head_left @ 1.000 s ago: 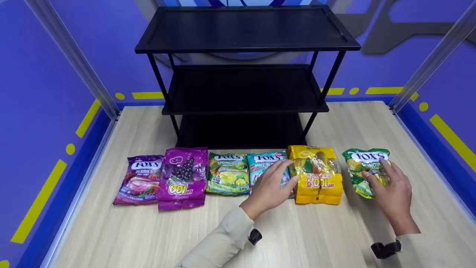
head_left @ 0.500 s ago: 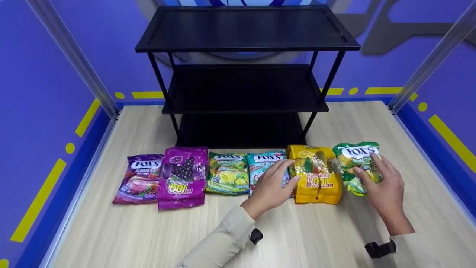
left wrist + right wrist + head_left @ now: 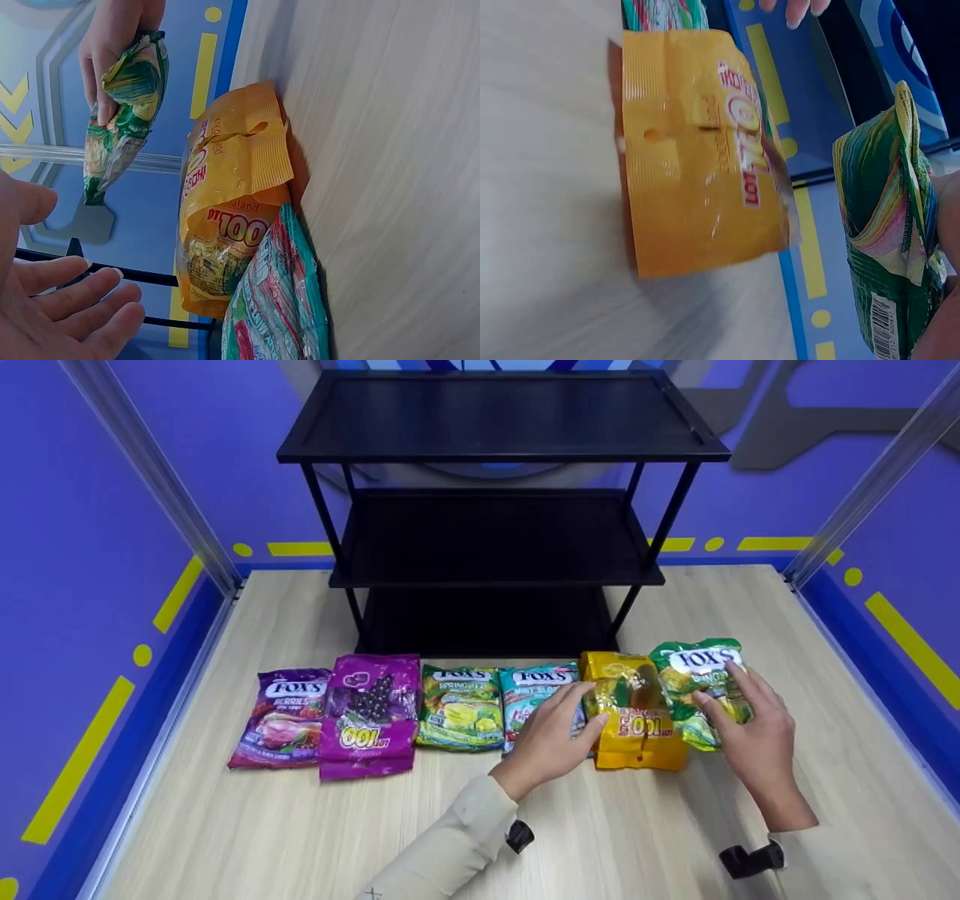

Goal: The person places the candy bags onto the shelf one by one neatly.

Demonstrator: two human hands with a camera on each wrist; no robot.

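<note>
My right hand (image 3: 761,735) pinches a green Fox's candy bag (image 3: 688,690) between thumb and fingers. Both wrist views show this bag raised off the table, and in the head view it overlaps the right edge of a yellow Lot 100 gummy bag (image 3: 634,735). My left hand (image 3: 546,739) holds nothing; its fingers are spread and loosely bent in the left wrist view. From the head it partly covers a teal Fox's mint candy bag (image 3: 529,701), its fingertips near the yellow bag's left edge.
Left of the teal bag lie a green-yellow Fox's Spring Tea bag (image 3: 461,712), a purple Lot 100 bag (image 3: 367,720) and a dark purple Fox's Berries bag (image 3: 283,720). Behind the row stands a black tiered shelf (image 3: 495,536). Blue panels (image 3: 90,607) enclose the table (image 3: 247,825).
My right hand has carried the green Fox's bag leftward, from beside the yellow bag to over its right edge. My left hand has stayed nearly still.
</note>
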